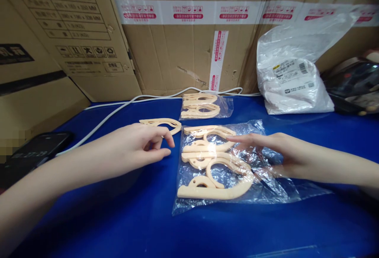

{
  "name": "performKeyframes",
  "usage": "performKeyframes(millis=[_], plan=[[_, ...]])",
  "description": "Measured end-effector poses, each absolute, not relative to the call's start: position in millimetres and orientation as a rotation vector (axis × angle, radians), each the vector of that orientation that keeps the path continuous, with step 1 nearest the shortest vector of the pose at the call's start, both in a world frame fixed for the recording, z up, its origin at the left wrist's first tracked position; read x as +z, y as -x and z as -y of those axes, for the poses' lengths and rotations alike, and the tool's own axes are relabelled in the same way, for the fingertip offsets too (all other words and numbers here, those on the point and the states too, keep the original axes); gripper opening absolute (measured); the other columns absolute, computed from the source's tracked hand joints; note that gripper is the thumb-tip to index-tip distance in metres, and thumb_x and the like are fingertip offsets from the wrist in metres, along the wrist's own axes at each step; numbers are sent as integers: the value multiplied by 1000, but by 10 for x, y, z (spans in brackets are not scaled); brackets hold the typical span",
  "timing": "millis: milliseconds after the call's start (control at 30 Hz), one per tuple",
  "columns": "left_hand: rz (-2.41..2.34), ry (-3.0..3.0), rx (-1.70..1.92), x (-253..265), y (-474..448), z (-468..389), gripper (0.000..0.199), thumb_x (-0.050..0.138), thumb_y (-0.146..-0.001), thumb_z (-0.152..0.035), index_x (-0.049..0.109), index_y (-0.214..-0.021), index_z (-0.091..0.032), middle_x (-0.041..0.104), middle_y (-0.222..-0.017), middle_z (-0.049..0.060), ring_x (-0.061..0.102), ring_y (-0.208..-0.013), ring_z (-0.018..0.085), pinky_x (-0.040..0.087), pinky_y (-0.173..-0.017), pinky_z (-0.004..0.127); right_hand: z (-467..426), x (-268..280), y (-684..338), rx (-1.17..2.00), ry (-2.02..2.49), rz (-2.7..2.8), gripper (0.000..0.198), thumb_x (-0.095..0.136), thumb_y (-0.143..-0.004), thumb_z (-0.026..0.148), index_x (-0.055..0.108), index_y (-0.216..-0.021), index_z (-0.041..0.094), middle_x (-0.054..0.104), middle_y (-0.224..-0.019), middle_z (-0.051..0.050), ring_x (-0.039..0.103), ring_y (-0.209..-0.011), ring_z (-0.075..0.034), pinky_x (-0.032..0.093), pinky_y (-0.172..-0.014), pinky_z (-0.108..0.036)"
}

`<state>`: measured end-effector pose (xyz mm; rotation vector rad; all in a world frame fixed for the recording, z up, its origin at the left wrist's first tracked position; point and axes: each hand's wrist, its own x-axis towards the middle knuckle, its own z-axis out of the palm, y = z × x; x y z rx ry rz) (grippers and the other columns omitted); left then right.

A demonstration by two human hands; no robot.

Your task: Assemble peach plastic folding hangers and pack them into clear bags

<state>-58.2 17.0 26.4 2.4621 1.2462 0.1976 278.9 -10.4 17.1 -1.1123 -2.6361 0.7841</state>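
A clear plastic bag (185,179) with several beige folded hangers (233,193) lies flat on the blue table. My right hand (275,153) reaches over the right side of this bag, fingers stretched out and apart, the fingertips at the hangers and the film. To the left of the bag, my left hand (151,143) hovers with thumb and index finger apart and the other fingers curled; nothing shows in it. Just beyond it lies a loose folded hanger (174,127), partly hidden by the hand. Farther back sits a smaller clear bag (227,108) holding more beige hangers.
Cardboard boxes (177,52) wall off the back and left. A white cable (109,117) runs along the back and down the left. A white plastic package (296,96) stands at back right, beside dark items (355,84). A phone (38,147) lies at left.
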Motion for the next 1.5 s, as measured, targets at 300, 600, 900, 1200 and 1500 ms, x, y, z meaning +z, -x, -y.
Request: performKeyframes(millis=[300,600,900,1200,1500], plan=[[-1499,-2633,205,249,836,-454,88,63,-71,-69,40,-143,-24,39,-150,10,37,-136,34,32,-110,43,79,204,-2914,718,1278,2629,68,57,-90,43,25,-150,41,53,-142,1,57,-120,-23,52,-91,-29],[-1599,-2381,22,204,1028,-633,87,65,-74,-63,31,-148,-32,44,-149,5,48,-130,31,40,-105,41,-113,165,-3088,669,1352,2551,62,51,-93,45,31,-149,24,70,-95,-4,67,-84,-18,51,-76,-29],[-1693,-2497,103,178,1022,-694,87,62,-70,-68,45,-141,-20,57,-136,12,59,-117,32,47,-96,36,67,216,-3129,579,1318,2746,93,71,-78,49,13,-151,47,39,-153,5,45,-133,-27,47,-101,-30],[-1821,-2679,402,217,1002,-563,77,54,-78,-61,42,-142,-19,57,-128,4,62,-108,28,47,-84,32,65,165,-3114,652,1396,2801,97,68,-79,50,5,-152,46,26,-158,8,41,-136,-28,45,-104,-31],[-1835,-2571,671,238,968,-662,89,56,-74,-66,33,-146,-18,51,-132,6,52,-119,32,42,-98,42,60,130,-2899,816,1351,2729,86,56,-89,49,0,-154,38,9,-162,4,23,-144,-27,29,-114,-38]])
